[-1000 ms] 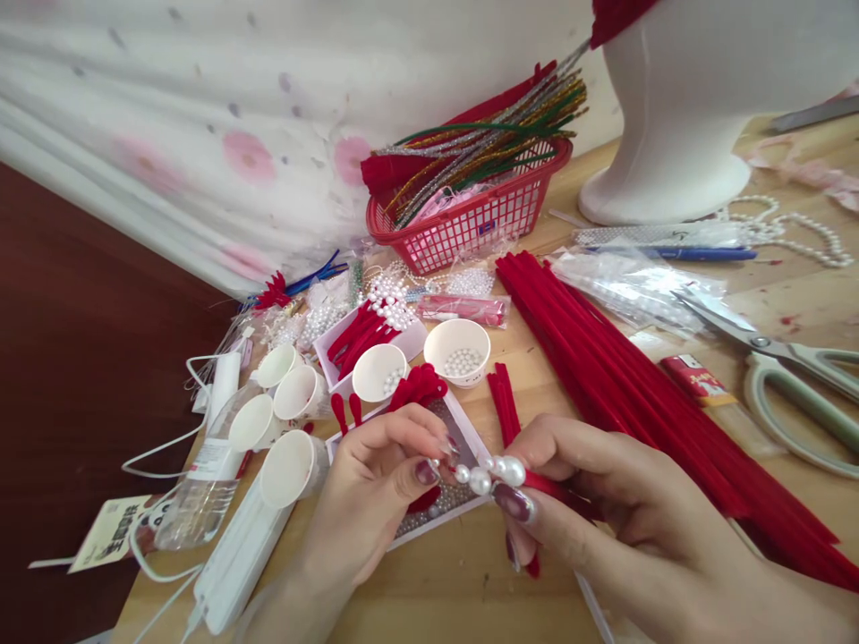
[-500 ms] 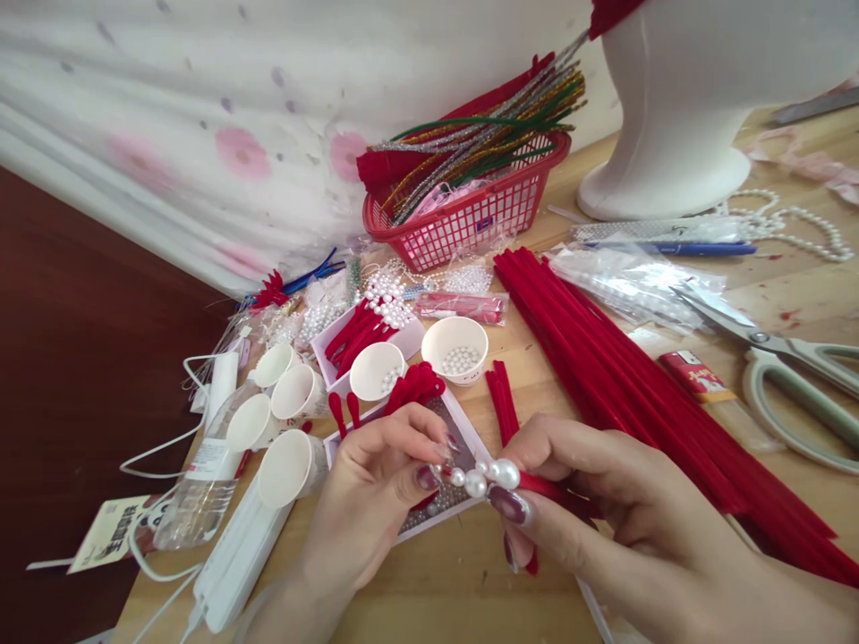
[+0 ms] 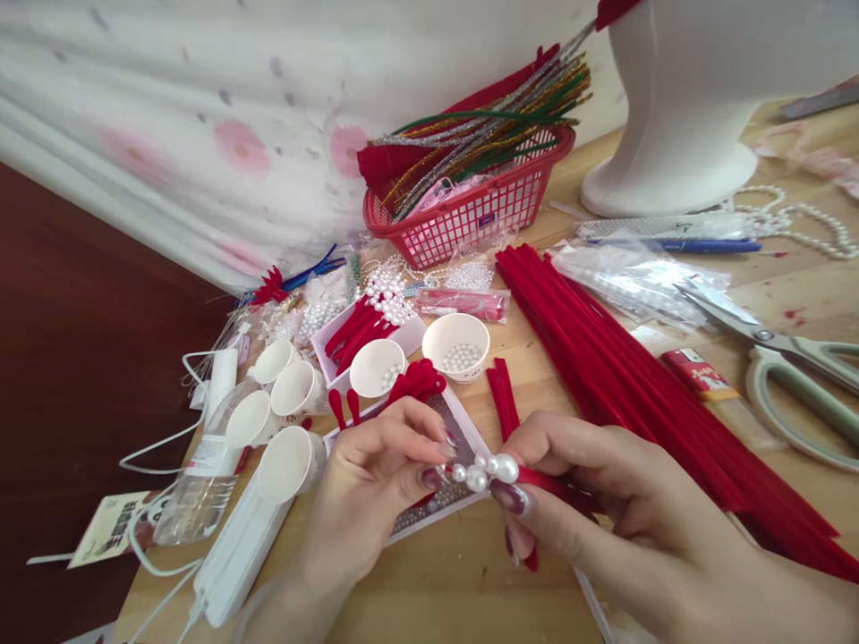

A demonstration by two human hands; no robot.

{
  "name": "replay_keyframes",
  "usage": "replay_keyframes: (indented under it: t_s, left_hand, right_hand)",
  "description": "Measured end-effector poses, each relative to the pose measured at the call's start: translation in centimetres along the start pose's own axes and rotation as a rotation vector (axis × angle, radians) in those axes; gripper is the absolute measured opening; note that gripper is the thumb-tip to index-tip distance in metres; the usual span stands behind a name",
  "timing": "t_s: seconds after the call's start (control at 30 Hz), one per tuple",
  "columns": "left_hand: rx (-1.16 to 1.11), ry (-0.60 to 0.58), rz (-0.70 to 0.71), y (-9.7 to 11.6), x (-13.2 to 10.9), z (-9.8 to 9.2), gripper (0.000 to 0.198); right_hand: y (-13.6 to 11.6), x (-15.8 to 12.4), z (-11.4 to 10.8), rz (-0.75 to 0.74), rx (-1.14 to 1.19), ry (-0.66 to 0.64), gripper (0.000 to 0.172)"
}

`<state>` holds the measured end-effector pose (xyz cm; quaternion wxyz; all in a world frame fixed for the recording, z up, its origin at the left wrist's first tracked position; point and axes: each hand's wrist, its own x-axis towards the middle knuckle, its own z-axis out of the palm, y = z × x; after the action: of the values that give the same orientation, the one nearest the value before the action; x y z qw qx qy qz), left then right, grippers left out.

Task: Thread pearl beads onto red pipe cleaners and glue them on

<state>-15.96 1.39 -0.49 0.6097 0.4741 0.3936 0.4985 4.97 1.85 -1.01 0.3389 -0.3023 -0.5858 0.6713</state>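
Between my two hands is a small cluster of white pearl beads (image 3: 478, 477) at the end of a red velvety pipe cleaner (image 3: 545, 483). My right hand (image 3: 591, 510) pinches the pipe cleaner just behind the largest bead, thumb below and index finger above. With thumb and index finger my left hand (image 3: 382, 483) pinches the small beaded tip at the cluster's left end; the exact bit between the fingertips is partly hidden. Under my hands lies a shallow white box (image 3: 463, 420) holding loose beads and looped red pieces (image 3: 417, 382).
Paper cups (image 3: 456, 344), some with pearls, stand at centre left beside a power strip (image 3: 234, 546) and a plastic bottle (image 3: 201, 492). Long red pipe cleaners (image 3: 624, 385), scissors (image 3: 765, 336) and a lighter (image 3: 698, 371) lie right. Behind are a red basket (image 3: 470, 219) and a white mannequin stand (image 3: 664, 134).
Both hands keep their pinch on the beaded piece, which has barely shifted. The whole view has moved very slightly.
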Motion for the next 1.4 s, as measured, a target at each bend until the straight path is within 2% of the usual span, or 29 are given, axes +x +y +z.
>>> replay_keyframes:
  t_s: [0.13, 0.27, 0.47, 0.67, 0.9, 1.13, 1.4]
  left_hand:
    - [0.146, -0.032, 0.080, -0.1, -0.2, -0.9, 0.018]
    - [0.218, -0.045, 0.107, 0.0, -0.4, -1.2, 0.019]
    - [0.228, -0.038, 0.099, 0.1, -0.4, -1.1, 0.021]
    - [0.298, 0.038, 0.159, 0.2, -0.4, -0.8, 0.017]
    - [0.375, -0.005, 0.173, 0.6, -0.4, -0.8, 0.022]
    - [0.528, -0.023, 0.244, 1.0, -0.3, -0.9, 0.019]
    - [0.508, -0.024, 0.229, 1.0, -0.3, -0.8, 0.022]
  right_hand:
    - [0.0, 0.0, 0.0, -0.004, -0.004, -0.004, 0.019]
    - [-0.1, 0.1, 0.0, -0.001, -0.029, -0.007, 0.019]
    - [0.2, 0.0, -0.1, 0.002, -0.063, -0.031, 0.021]
    - [0.1, 0.1, -0.1, 0.003, -0.086, -0.023, 0.022]
    - [0.1, 0.0, -0.3, -0.011, -0.096, -0.036, 0.020]
    - [-0.1, 0.3, -0.3, -0.007, -0.101, -0.034, 0.021]
    - [-0.1, 0.3, -0.3, -0.012, -0.133, -0.033, 0.022]
